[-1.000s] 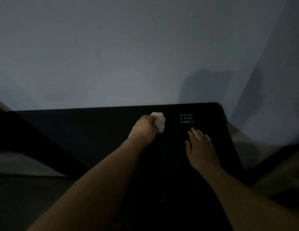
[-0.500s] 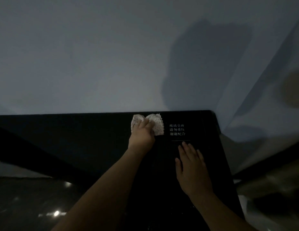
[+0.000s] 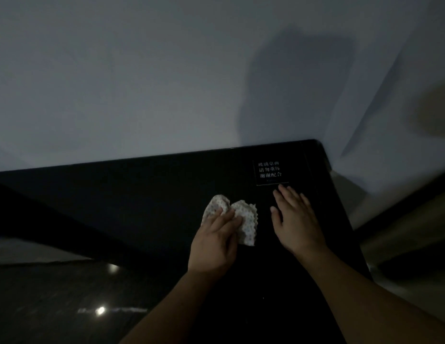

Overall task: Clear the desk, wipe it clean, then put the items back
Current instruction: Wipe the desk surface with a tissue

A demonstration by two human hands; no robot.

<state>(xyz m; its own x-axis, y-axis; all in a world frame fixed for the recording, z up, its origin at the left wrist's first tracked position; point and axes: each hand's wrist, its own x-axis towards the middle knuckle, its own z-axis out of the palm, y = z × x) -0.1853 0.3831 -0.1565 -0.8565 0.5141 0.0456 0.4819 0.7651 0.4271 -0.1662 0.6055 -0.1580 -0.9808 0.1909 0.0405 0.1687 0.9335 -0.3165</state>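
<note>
We note first the wall [image 3: 142, 83], pale and grey, which runs along the far edge of the desk and carries a broad dark shadow toward the right. Below it lies the desk [image 3: 117, 194], a black glossy surface whose far right corner is in view. Off the left edge of the desk we see a dark floor [image 3: 55, 306] with two small bright reflections.

We record two bare forearms reaching in from the near side. The left hand [image 3: 215, 242] lies palm down on the desk, toward the far right corner and some way short of the far edge. Its fingers [image 3: 226, 217] are laid over a cloth and press it to the surface. Whether the thumb is tucked round the cloth we cannot tell. The grip of this hand is therefore a flat press on the cloth, not a closed fist.

The right hand [image 3: 296, 219] rests flat on the desk just to the right of the cloth, apart from it, fingers straight and close together, holding nothing. Its fingertips lie just short of the label.

The cloth [image 3: 243, 219] is white and bumpy in texture, bunched, and sits on the desk partly under the left hand.

The label [image 3: 270, 170] is a small dark rectangle with three lines of pale characters, lying near the far right corner.
</note>
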